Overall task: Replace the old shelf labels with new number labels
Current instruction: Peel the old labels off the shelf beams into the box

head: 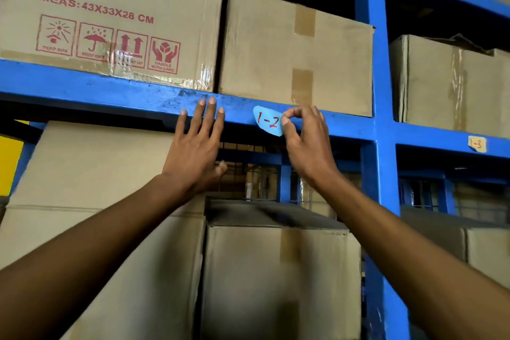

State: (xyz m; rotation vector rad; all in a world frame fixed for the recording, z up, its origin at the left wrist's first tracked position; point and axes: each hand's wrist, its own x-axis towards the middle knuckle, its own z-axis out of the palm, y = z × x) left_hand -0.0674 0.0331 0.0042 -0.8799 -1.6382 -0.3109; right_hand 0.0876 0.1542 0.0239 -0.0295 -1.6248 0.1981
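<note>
A light blue paper label (267, 120) marked "1-2" in red lies against the front of the blue shelf beam (110, 88). My right hand (305, 141) pinches its right edge between thumb and forefinger. My left hand (197, 143) is flat and open, its fingertips resting on the beam just left of the label. A yellowish label (477, 144) marked "1-3" is stuck on the beam of the bay to the right.
Cardboard boxes (295, 50) fill the shelf above the beam and more boxes (278, 279) stand below it. A blue upright post (382, 130) divides the bays. A wire mesh shows behind the lower boxes.
</note>
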